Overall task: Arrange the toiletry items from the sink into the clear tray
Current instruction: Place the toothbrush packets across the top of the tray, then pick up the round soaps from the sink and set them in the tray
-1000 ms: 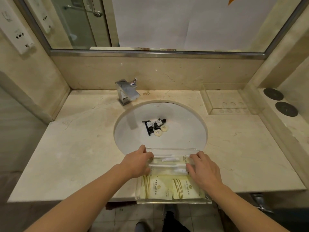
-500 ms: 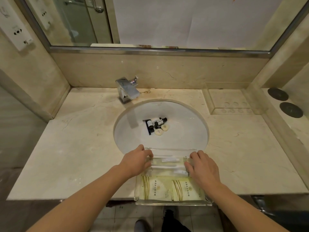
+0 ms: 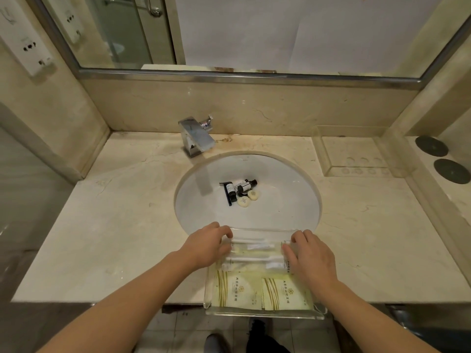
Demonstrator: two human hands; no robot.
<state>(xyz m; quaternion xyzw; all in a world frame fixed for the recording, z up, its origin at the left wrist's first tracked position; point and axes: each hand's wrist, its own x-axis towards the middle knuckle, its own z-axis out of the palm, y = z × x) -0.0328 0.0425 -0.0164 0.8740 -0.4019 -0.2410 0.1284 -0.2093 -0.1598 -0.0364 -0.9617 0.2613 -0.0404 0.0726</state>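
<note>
A chrome faucet [image 3: 196, 137] stands behind the basin; two dark discs [image 3: 431, 146] lie right.

Both forearms are bare to the bottom edge of view, with no sleeves, watch or rings showing on the left hand [image 3: 205, 247] or right hand [image 3: 312, 256]. Below, dark trousers [image 3: 265, 340] and a grey shoe [image 3: 216, 343].

Cream packets [image 3: 262, 293] with gold stripes; black bottles [image 3: 240, 186]; beige veined counter [image 3: 122, 225].
</note>
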